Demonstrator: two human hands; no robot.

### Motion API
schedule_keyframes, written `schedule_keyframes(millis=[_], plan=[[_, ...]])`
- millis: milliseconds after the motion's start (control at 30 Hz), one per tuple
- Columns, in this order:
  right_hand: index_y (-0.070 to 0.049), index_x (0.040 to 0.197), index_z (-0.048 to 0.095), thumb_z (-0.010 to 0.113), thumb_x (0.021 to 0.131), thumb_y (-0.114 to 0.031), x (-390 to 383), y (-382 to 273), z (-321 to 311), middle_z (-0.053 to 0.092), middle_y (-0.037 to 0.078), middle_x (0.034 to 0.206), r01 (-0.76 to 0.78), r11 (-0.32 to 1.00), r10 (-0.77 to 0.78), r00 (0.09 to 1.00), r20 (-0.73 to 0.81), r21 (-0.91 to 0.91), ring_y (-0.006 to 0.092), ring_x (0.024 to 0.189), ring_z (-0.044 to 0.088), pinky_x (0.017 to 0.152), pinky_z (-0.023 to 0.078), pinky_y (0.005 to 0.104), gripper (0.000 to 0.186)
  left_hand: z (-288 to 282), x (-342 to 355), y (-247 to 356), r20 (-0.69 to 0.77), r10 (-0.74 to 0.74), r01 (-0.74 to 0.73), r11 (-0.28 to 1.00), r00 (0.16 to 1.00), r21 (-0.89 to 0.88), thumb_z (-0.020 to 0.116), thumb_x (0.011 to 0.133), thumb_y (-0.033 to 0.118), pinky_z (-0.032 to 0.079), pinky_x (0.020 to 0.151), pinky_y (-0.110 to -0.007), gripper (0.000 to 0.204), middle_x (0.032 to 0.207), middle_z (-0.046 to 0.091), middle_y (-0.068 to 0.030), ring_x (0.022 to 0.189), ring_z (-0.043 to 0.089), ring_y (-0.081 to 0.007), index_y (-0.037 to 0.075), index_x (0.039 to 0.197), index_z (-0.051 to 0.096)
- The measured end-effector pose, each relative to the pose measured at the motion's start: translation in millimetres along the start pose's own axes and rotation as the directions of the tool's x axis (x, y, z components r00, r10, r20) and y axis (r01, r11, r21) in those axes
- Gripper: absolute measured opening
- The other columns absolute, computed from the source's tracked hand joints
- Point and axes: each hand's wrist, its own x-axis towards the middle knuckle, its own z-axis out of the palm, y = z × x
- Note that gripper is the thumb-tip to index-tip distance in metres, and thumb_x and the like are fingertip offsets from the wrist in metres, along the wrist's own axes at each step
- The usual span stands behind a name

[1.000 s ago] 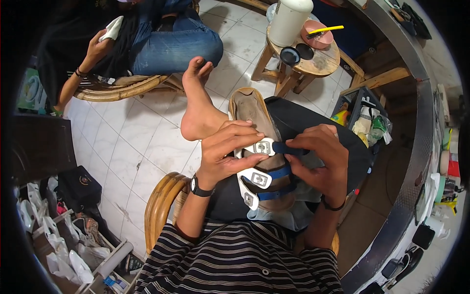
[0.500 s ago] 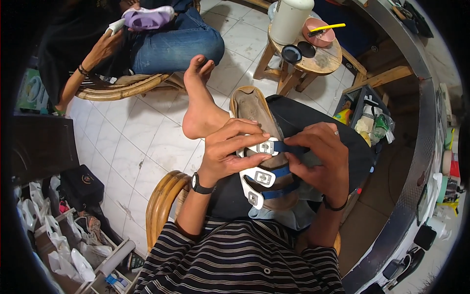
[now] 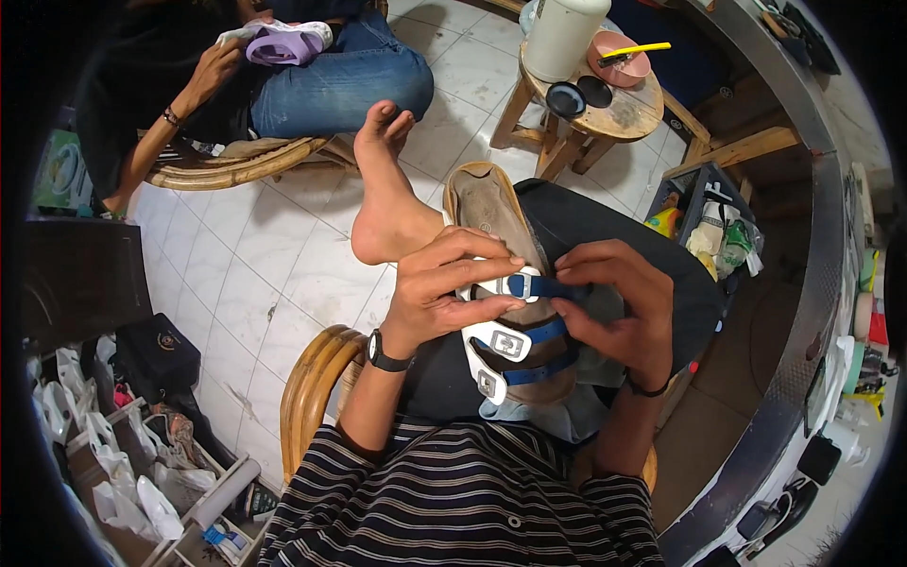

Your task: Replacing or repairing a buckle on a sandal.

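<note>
A sandal with a worn grey-brown footbed lies lengthwise across my lap, toe end away from me. White straps with metal buckles meet blue straps across it. My left hand pinches the white strap with the farthest buckle between thumb and fingers. Opposite it, my right hand grips the farthest blue strap, whose blue shows inside the buckle frame. Two nearer white straps with buckles hang unfastened beside their blue straps. A pale blue cloth lies under the heel end.
At far left, a co-worker's hand holds a white cloth against a purple and white shoe. A wooden stool bears a white canister and a pink bowl. A crate stands right; plastic bags fill the lower left.
The blue strap now shows inside the far buckle, where bare metal showed before. My right hand's fingers have shifted slightly along it. The co-worker's hand and cloth have moved onto the purple shoe.
</note>
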Motion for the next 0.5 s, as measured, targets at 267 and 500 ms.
schedule_keyframes(millis=[267,500], plan=[[-0.004,0.097,0.076,0.090,0.068,-0.009,9.1,-1.8,4.6,0.073,0.007,0.109,0.086,0.996,-0.086,0.996,0.004,-0.017,0.0226,0.098,0.072,0.082,0.058,0.0340,0.033,-0.9,-1.1,-2.2,-0.010,0.007,-0.007,1.000,1.000,-0.028,0.093,0.066,0.014,0.057,0.084,-0.035,0.044,0.097,0.074,-0.0094,0.090,0.071,-0.0241,0.002,0.105,0.079],[-0.004,0.102,0.074,0.089,0.068,-0.009,8.3,1.2,10.7,0.073,0.007,0.111,0.141,0.989,-0.137,0.987,0.084,-0.042,0.0223,0.100,0.072,0.083,0.059,0.0343,0.038,-2.9,-2.6,-0.8,-0.016,-0.024,0.023,0.999,1.000,-0.030,0.093,0.067,0.017,0.057,0.084,-0.036,0.044,0.096,0.075,-0.0106,0.089,0.071,-0.0244,0.002,0.105,0.079]])
